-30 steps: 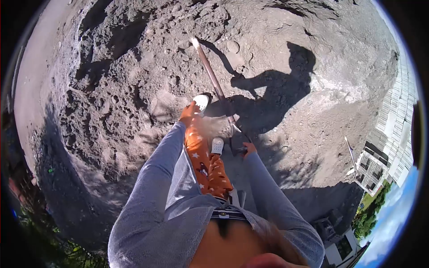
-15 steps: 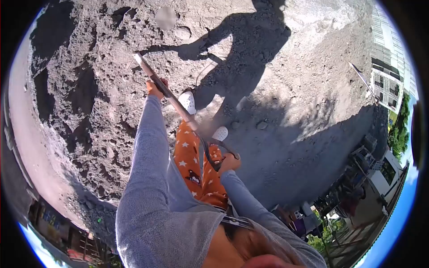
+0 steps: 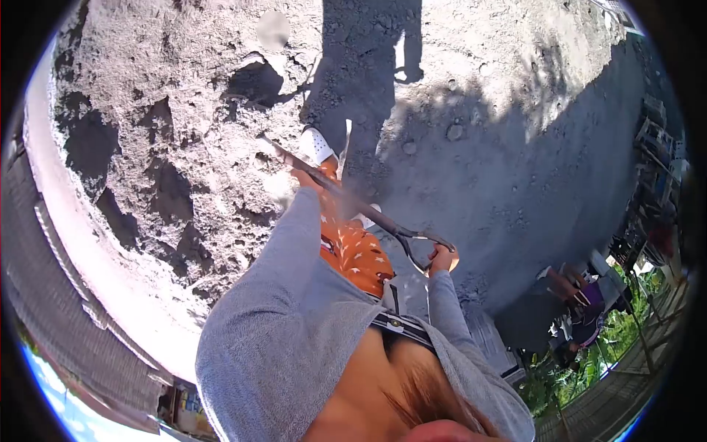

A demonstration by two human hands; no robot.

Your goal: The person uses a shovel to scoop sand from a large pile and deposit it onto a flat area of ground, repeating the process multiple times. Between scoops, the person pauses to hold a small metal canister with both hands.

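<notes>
A long-shafted shovel (image 3: 357, 204) with a D-shaped grip slants across my body, from the upper left down to the right. My left hand (image 3: 303, 179) is closed around its shaft near the far end. At the grip, my right hand (image 3: 443, 259) is wrapped around the crossbar. The far end reaches over broken grey soil (image 3: 228, 162), and I cannot make out the blade clearly. Below the shaft are my legs in orange star-patterned trousers (image 3: 361, 258). One white clog (image 3: 317, 146) stands beside the shaft near my left hand.
Dug hollows and clods cover the left ground, bordered by a pale strip (image 3: 96, 243) and a corrugated roof (image 3: 51, 295). Shaded, smoother dirt (image 3: 479, 191) spreads to the right. Another person (image 3: 585, 298) is at the lower right, near stacked items and greenery.
The view has turned, and the shovel and both hands now appear farther right. Both hands keep their grip. The shovel's far end sits nearer my foot, and another person shows more clearly.
</notes>
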